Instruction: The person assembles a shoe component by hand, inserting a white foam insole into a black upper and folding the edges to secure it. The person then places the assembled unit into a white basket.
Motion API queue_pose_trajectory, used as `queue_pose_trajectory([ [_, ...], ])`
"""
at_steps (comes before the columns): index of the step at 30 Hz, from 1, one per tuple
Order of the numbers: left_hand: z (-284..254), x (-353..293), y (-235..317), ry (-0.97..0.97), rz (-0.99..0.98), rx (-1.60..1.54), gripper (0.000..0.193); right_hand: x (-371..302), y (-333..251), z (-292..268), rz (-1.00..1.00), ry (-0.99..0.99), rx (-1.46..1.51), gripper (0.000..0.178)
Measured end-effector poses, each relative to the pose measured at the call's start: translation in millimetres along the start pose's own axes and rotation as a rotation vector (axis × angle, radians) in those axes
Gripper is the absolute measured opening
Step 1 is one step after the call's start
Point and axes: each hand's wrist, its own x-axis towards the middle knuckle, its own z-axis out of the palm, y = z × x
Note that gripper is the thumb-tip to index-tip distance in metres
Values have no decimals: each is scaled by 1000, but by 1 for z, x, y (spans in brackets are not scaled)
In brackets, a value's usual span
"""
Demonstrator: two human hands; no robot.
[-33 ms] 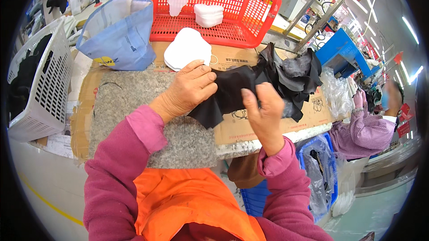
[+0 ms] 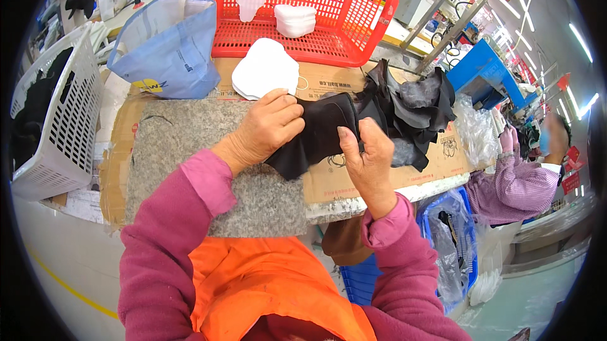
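While the left hand (image 2: 270, 123) has its grip together, thumb and fingers clamped on the left part of a black fabric piece (image 2: 325, 127), the right hand (image 2: 372, 157) meets the same piece near its right end. There the thumb and forefinger stand slightly apart at the dark cloth, and I cannot tell whether that grip is closed on it. The piece stretches between the two hands, above the cardboard (image 2: 404, 179) on the surface (image 2: 442, 188), with its lower left corner near the edge of a grey felt mat (image 2: 190, 164).

Just beyond the left hand lies a stack of white pads (image 2: 265, 69). Behind it, a red basket (image 2: 348, 59) holds more white pieces (image 2: 295, 21). Right of the black piece sits a crumpled heap of dark pieces (image 2: 411, 110), near some clear plastic (image 2: 477, 129). A blue bag (image 2: 167, 56) stands left of the white stack.
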Motion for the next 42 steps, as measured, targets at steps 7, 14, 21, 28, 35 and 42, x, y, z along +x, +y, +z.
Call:
queue_pose_trajectory([
  [7, 8, -3, 1, -23, -19, -78, 9, 4, 2, -4, -29, 43, -22, 27],
  [14, 11, 8, 7, -143, -73, -161, 11, 16, -9, -9, -34, 22, -43, 26],
  [21, 8, -10, 29, -173, -168, -262, 10, 30, -4, -16, 106, 108, 183, 24],
  [28, 17, -17, 34, -127, -93, -140, 6, -43, 5, -16, 234, 112, -21, 15],
  [35, 9, -13, 33, -139, -73, -159, 8, -73, -5, -12, 111, 171, -179, 18],
  [42, 13, -12, 32, -154, -54, -151, 9, -66, -13, -9, 204, 89, -319, 25],
])
